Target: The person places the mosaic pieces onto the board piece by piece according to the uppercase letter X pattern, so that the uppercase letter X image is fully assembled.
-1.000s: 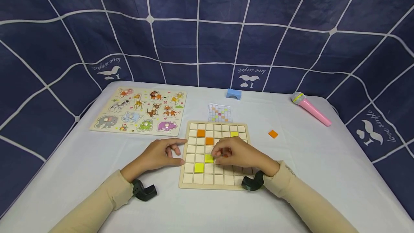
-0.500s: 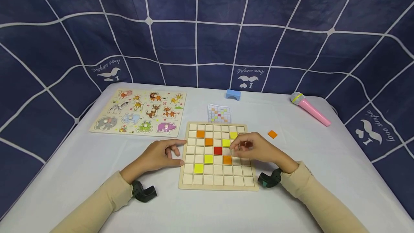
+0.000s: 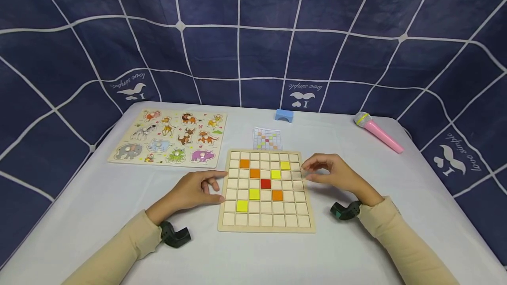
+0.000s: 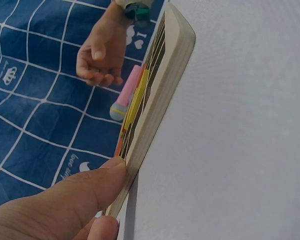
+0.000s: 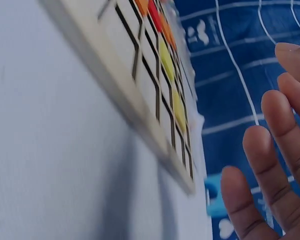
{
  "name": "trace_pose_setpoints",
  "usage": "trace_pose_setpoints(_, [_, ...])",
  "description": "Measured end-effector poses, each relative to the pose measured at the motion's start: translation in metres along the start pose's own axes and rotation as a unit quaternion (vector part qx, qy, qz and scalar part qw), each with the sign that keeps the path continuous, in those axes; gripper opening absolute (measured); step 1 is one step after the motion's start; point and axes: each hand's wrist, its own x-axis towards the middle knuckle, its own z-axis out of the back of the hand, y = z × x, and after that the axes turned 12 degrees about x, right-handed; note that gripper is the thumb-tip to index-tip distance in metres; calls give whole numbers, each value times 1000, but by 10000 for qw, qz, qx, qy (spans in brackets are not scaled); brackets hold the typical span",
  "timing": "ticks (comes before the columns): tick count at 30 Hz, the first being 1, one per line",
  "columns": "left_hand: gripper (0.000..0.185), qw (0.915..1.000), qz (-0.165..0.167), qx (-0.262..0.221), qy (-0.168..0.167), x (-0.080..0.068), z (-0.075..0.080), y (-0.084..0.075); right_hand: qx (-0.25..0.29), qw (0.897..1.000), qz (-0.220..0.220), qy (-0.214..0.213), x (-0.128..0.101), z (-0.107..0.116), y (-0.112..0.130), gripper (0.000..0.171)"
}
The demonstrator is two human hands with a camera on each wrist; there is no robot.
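A wooden grid board (image 3: 265, 225) lies on the white table, holding several tiles: orange (image 3: 244, 164), yellow (image 3: 275, 174), red (image 3: 266, 184) and others. My left hand (image 3: 198, 188) rests at the board's left edge, and in the left wrist view its thumb (image 4: 65, 200) presses the board's rim (image 4: 160, 95). My right hand (image 3: 332, 173) hovers just past the board's right edge with loosely extended fingers (image 5: 275, 165) and nothing visible in them. The loose orange tile on the table is hidden under this hand.
An animal peg puzzle (image 3: 168, 137) lies at the back left. A small pattern card (image 3: 267, 138) sits behind the board, a blue block (image 3: 284, 115) beyond it. A pink toy microphone (image 3: 378, 132) lies at the back right. Dark blue cloth walls the table.
My right hand left the middle of the board and moved right, past its edge, uncovering the red and orange tiles and covering the loose orange tile. The left hand stayed put.
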Motion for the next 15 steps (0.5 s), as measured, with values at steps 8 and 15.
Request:
trace_pose_setpoints(8, [68, 10000, 24, 12, 17, 1, 0, 1, -161, 9958, -125, -897, -12, 25, -8, 31])
trace_pose_setpoints(15, [68, 10000, 30, -19, 7, 1, -1, 2, -480, 9902, -296, -1279, -20, 45, -19, 38])
